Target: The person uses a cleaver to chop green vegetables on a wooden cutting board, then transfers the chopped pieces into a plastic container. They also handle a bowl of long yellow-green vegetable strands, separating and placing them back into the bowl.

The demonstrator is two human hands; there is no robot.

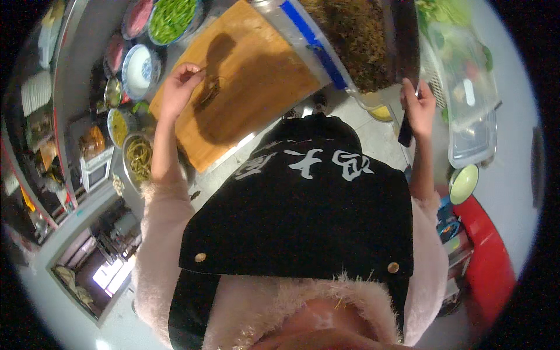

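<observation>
My left hand (183, 85) is raised over the left edge of a wooden cutting board (262, 57), thumb and fingertips pinched together on something thin and dark, too small to name. A shadow of the hand falls on the board. At the right, my right hand (418, 105) is closed round the dark handle of a cleaver (400, 48) with a broad, dark blade pointing away from me. The blade lies beside or over a large clear container with a blue strip, filled with brown, chopped-looking food (354, 39); whether they touch I cannot tell.
Left of the board stand a bowl of chopped greens (173, 19), a blue-and-white bowl (140, 72), a bowl of yellow food (119, 127) and a metal bowl of greenish strips (139, 157). To the right are lidded clear plastic containers (472, 135), a pale green bowl (463, 183) and leafy vegetables (446, 13).
</observation>
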